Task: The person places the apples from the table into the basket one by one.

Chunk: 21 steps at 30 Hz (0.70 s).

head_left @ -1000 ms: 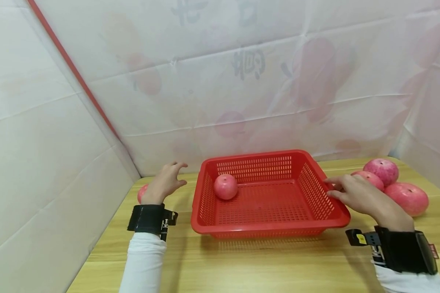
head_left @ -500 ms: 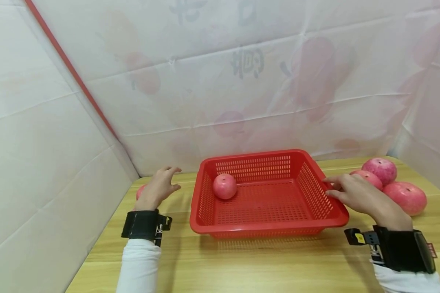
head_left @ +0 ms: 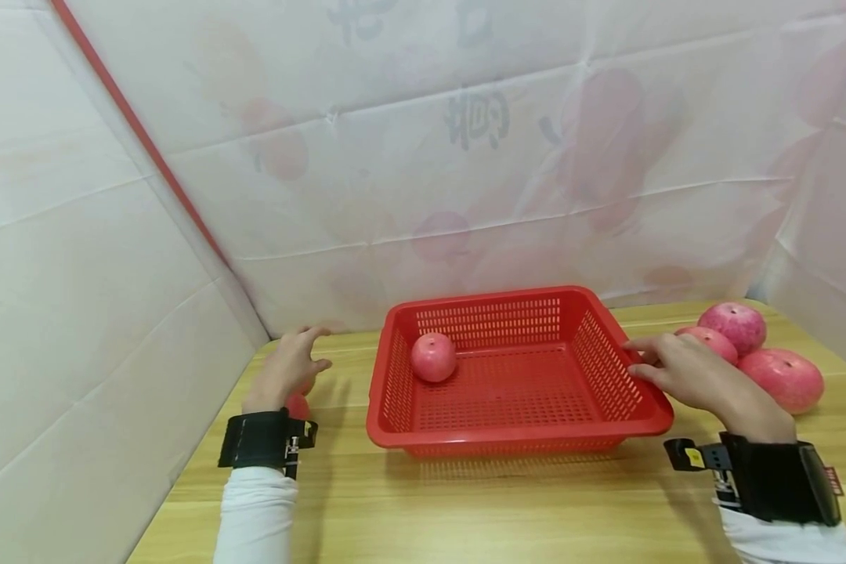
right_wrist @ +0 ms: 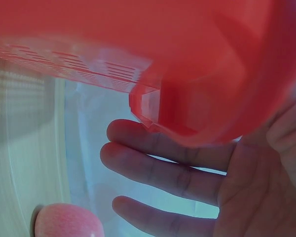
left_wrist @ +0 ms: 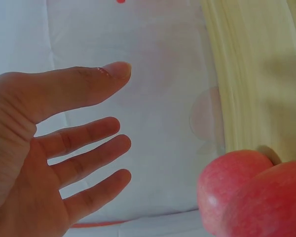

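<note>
My left hand [head_left: 282,372] hovers over the table's left side with fingers spread and nothing held. Below it are two pink-red apples [left_wrist: 266,205], overlapping in the left wrist view and mostly covered by the hand in the head view. A red plastic basket [head_left: 515,435] with slotted sides stands mid-table, a single apple [head_left: 433,357] in its left end. My right hand [head_left: 698,384] grips the basket's right rim; in the right wrist view its fingers [right_wrist: 158,173] reach beneath the rim, and the thumb is largely hidden there.
Three more pink apples [head_left: 781,381] sit together beyond the right hand, one partly hidden behind it. White printed sheeting [head_left: 409,196] walls in the back and both sides of the wooden table [head_left: 507,517].
My left hand has drifted left and toward me, away from the basket, uncovering different parts of the apples under it. The right hand and basket have stayed in place.
</note>
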### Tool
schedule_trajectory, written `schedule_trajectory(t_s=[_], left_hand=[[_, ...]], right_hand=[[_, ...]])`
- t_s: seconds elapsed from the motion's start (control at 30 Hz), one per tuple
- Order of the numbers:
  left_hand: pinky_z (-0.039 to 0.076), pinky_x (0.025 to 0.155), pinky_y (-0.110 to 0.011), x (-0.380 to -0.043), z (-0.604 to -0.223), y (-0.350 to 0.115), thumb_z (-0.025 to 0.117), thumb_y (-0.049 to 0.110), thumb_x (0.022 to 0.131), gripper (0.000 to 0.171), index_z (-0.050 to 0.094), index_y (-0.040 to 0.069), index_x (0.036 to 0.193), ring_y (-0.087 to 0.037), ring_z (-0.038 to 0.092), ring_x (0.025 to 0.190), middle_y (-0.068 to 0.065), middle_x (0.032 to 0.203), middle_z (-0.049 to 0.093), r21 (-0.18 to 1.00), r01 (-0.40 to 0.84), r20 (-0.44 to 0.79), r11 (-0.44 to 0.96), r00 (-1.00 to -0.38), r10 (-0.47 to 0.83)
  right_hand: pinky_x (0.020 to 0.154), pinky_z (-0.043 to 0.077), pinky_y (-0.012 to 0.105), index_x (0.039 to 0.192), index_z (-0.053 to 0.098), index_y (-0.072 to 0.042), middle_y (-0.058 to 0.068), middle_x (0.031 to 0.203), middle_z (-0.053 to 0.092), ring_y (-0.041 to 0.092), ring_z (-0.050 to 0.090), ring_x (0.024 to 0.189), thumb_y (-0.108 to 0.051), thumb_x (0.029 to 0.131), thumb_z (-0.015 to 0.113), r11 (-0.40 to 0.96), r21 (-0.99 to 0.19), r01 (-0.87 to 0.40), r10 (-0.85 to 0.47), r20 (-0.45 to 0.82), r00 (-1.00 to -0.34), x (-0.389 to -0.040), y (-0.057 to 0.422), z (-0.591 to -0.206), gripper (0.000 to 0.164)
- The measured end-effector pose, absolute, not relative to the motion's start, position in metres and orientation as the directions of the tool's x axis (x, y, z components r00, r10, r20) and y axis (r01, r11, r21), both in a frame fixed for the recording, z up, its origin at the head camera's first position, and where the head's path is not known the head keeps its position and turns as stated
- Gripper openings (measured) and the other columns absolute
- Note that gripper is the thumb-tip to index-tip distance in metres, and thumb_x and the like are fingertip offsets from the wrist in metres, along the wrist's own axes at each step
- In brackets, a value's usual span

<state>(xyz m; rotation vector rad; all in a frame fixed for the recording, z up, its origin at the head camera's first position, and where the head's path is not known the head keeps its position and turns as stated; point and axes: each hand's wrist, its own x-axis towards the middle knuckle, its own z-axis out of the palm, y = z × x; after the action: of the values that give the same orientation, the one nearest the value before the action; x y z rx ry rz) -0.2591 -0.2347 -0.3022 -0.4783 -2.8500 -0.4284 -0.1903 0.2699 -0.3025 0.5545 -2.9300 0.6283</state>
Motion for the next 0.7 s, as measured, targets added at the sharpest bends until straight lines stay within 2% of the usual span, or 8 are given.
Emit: schedule_trajectory(t_s=[0.2, 0.33, 0.43, 0.7], left_hand=[[0.045, 0.083, -0.052, -0.255, -0.304, -0.243, 0.070, 0.011, 0.075, 0.047, 0.053, 0.004, 0.119, -0.033, 0.051, 0.094, -0.023, 0.116, 0.052, 0.233, 0.334, 0.270, 0.913, -0.925, 0.269], [0.043, 0.085, -0.052, -0.253, -0.308, -0.248, 0.071, 0.011, 0.074, 0.047, 0.055, 0.001, 0.117, -0.036, 0.050, 0.097, -0.024, 0.116, 0.052, 0.220, 0.332, 0.276, 0.917, -0.923, 0.268], [0.041, 0.087, -0.054, -0.252, -0.312, -0.252, 0.071, 0.012, 0.074, 0.046, 0.055, 0.001, 0.116, -0.039, 0.044, 0.107, -0.025, 0.118, 0.050, 0.211, 0.326, 0.269, 0.922, -0.926, 0.266], [0.044, 0.082, -0.055, -0.248, -0.325, -0.257, 0.071, 0.015, 0.074, 0.045, 0.056, 0.002, 0.115, -0.039, 0.048, 0.101, -0.026, 0.114, 0.053, 0.227, 0.297, 0.265, 0.927, -0.935, 0.235]], right_hand=[[0.053, 0.050, 0.029, 0.109, 0.057, 0.010, 0.012, 0.077, 0.066, 0.011, 0.056, 0.061, -0.007, 0.080, 0.062, 0.846, -0.385, -0.368, -0.329, 0.163, -0.930, -0.191, 0.270, -0.303, 0.033], [0.052, 0.049, 0.028, 0.109, 0.057, 0.010, 0.012, 0.077, 0.066, 0.011, 0.056, 0.060, -0.007, 0.081, 0.062, 0.844, -0.390, -0.367, -0.331, 0.159, -0.930, -0.191, 0.270, -0.302, 0.033], [0.053, 0.049, 0.028, 0.109, 0.057, 0.010, 0.012, 0.077, 0.066, 0.011, 0.056, 0.060, -0.007, 0.081, 0.062, 0.844, -0.389, -0.369, -0.333, 0.160, -0.929, -0.191, 0.270, -0.302, 0.033], [0.053, 0.049, 0.028, 0.110, 0.057, 0.009, 0.012, 0.077, 0.066, 0.011, 0.056, 0.060, -0.007, 0.081, 0.062, 0.845, -0.396, -0.359, -0.327, 0.149, -0.933, -0.191, 0.270, -0.303, 0.033]])
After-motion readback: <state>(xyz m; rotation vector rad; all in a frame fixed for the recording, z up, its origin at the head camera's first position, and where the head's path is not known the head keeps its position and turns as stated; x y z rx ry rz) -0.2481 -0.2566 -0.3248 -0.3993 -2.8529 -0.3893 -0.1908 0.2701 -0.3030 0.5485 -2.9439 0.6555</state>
